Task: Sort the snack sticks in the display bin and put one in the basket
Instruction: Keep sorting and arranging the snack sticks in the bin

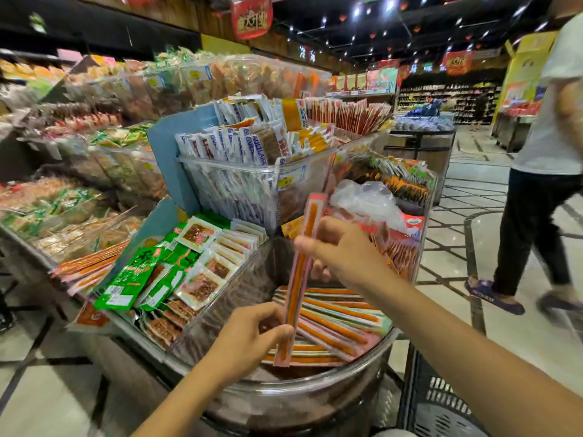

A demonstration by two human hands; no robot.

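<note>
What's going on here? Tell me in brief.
A person holds one long pink-wrapped snack stick over the clear display bin, the left hand pinching its lower end and the right hand gripping its upper part. More sticks lie in the bin. The black basket stands at lower right; the held stick is not yet in it.

Left compartment: green packets (132,279) and white-framed red-brown ones (197,233), loosely stacked. Tier above: white-and-blue packets (220,146) upright in a clear tub, yellow price tag (288,181) on its front. Blue cardboard divider (170,159) to its left. Crumpled clear plastic bag (366,197) to its right. Red banner (251,15) hangs overhead. Person (549,121) at right, white top, dark trousers, purple sandal (492,294), on the tiled floor (448,241).
</note>
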